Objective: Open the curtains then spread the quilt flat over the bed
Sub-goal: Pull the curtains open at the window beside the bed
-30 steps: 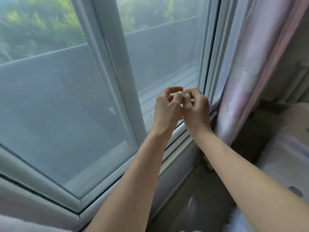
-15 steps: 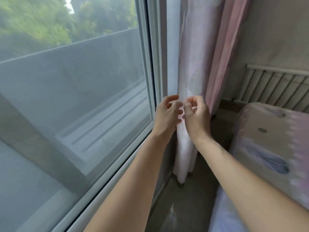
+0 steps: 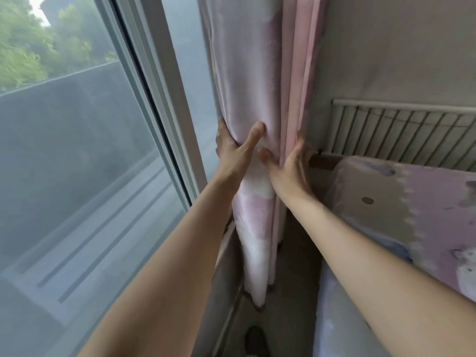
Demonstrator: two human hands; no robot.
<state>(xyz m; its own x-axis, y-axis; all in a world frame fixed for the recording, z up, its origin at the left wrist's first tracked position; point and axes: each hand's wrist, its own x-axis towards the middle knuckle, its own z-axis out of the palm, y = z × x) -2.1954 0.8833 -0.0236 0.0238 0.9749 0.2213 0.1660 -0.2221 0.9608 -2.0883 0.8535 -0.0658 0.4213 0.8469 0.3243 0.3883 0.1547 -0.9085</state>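
A pink and white curtain (image 3: 251,73) hangs gathered in a narrow bunch at the right end of the window. My left hand (image 3: 233,150) wraps the bunch from its left side, thumb across the front and fingers hidden behind the cloth. On the bunch's right side my right hand (image 3: 289,163) presses in, thumb in front, fingers tucked between the folds and the wall. The bed with a pink printed quilt or sheet (image 3: 425,210) lies at the lower right, under my right forearm.
The window glass with a white frame (image 3: 164,104) fills the left. A white slatted headboard (image 3: 401,132) stands against the beige wall behind the bed. A narrow strip of floor (image 3: 283,292) runs between window wall and bed, with a dark shoe at the bottom.
My view swung right from the window to the curtain. Both hands, held together in loose fists in front of the glass, spread apart and closed around the bunched curtain.
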